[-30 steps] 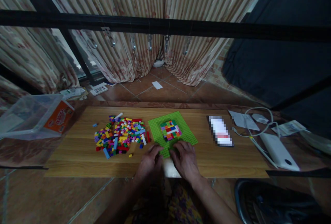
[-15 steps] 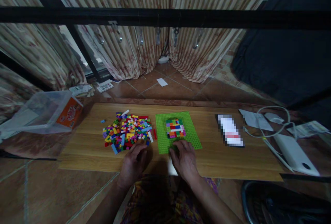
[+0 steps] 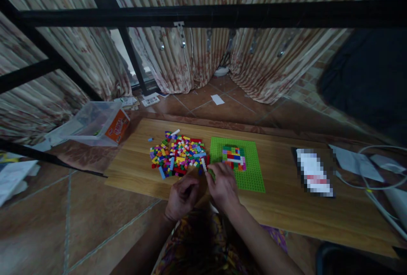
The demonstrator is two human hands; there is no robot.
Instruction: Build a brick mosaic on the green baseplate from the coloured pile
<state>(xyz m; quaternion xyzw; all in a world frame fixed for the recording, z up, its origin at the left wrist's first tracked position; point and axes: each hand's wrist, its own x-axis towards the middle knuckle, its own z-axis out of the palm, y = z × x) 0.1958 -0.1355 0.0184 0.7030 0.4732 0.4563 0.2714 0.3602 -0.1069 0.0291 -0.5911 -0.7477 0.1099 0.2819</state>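
Note:
A loose pile of colourful toy bricks (image 3: 182, 153) lies left of a green baseplate (image 3: 251, 179). On the baseplate sits a low block of joined multicoloured bricks (image 3: 234, 157). My right hand (image 3: 224, 186) reaches over the plate's lower left corner, its thumb and forefinger apart near a long white brick (image 3: 204, 165) at the pile's right edge. A red brick (image 3: 208, 159) lies close to those fingers. Below the pile, my left hand (image 3: 182, 196) rests near the table's front edge with fingers curled in; whatever they hold is hidden.
The wooden table (image 3: 280, 207) carries a phone (image 3: 313, 173), blurred out, on the right. Papers (image 3: 354, 162) and white cables (image 3: 365, 181) lie beyond it. A clear plastic box (image 3: 95, 124) with an orange label stands off the left end. A black bar (image 3: 203, 15) crosses ahead.
My right hand has moved left from the baseplate's front edge to the pile's right side. My left hand stays below the pile, fingers more curled. The view has turned left.

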